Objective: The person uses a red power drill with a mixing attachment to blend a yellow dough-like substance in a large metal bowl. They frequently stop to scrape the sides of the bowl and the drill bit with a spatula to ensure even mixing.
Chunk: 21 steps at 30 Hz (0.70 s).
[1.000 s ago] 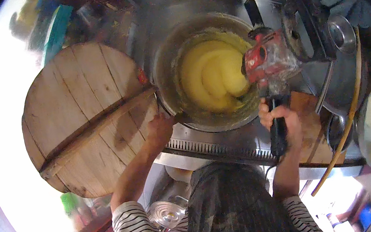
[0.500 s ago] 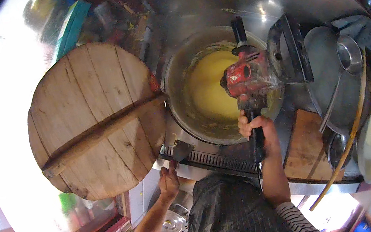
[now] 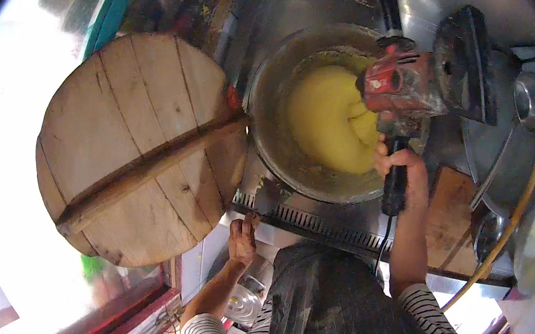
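Observation:
My right hand (image 3: 397,158) is wrapped round the lower black handle of a red and black handheld electric mixer (image 3: 399,82). The mixer hangs over the right part of a wide metal pot (image 3: 284,188), hiding its own lower end. Inside the pot lies a thick, smooth yellow paste (image 3: 324,120), folded into creases beside the mixer. My left hand (image 3: 243,240) is at the counter's front edge, below the wooden lid, with its fingers curled. What those fingers hold, if anything, does not show clearly.
A large round wooden lid (image 3: 134,111) with a crossbar stands left of the pot. A slotted metal strip (image 3: 303,222) runs along the counter's front. To the right are a wooden board (image 3: 452,222), a metal ladle (image 3: 529,101), a long yellowish stick (image 3: 517,216) and a grey basin (image 3: 497,153).
The view has shifted, so pot and mixer appear farther right. The paste now shows creases near the mixer. The flat scraper blade seen earlier at my left hand is no longer distinguishable.

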Each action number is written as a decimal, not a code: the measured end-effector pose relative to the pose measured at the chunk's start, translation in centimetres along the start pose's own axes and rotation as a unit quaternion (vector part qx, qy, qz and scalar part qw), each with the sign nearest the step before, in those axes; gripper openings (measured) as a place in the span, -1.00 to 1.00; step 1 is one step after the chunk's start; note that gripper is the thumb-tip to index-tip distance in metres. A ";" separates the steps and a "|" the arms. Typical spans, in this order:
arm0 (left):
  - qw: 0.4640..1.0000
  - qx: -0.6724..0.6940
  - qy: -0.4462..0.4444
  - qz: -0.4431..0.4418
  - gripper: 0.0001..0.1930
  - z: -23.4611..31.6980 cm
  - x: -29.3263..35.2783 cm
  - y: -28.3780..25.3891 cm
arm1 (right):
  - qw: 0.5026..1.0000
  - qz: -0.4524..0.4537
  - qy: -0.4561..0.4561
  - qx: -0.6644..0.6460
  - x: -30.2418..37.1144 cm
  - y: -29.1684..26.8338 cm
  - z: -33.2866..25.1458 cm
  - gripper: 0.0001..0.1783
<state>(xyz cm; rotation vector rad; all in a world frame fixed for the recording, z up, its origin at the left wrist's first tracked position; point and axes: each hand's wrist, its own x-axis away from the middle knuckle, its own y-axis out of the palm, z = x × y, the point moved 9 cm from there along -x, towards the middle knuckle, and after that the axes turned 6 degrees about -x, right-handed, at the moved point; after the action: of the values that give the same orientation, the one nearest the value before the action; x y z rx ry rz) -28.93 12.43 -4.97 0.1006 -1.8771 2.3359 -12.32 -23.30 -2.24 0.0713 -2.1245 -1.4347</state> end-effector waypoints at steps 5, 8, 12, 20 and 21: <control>0.988 0.022 0.001 0.154 -0.49 1.5 -2.5 -5.7 | 1.000 -0.012 -0.002 0.009 1.6 0.9 -1.5 -0.50; 0.956 0.040 -0.025 0.291 -0.48 3.8 -6.3 -11.0 | 0.999 -0.018 0.000 0.031 3.3 1.6 -2.0 -0.51; 0.998 -0.029 -0.016 0.044 -0.54 4.9 -8.1 -4.7 | 0.998 -0.024 0.053 0.006 5.3 0.8 -1.0 -0.52; 0.985 0.041 -0.152 -0.063 -0.47 0.0 -0.3 -1.0 | 0.999 0.022 0.043 -0.025 9.5 0.7 1.5 -0.49; 0.981 0.043 -0.177 -0.069 -0.47 -0.4 -0.2 -1.2 | 0.999 0.010 0.041 -0.033 9.3 1.1 1.6 -0.49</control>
<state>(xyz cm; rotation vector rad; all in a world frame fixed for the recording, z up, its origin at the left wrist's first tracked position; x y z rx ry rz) -28.52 13.09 -3.93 0.6749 -1.8378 2.4276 -20.58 -24.77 2.27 0.0823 -2.0057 -1.4634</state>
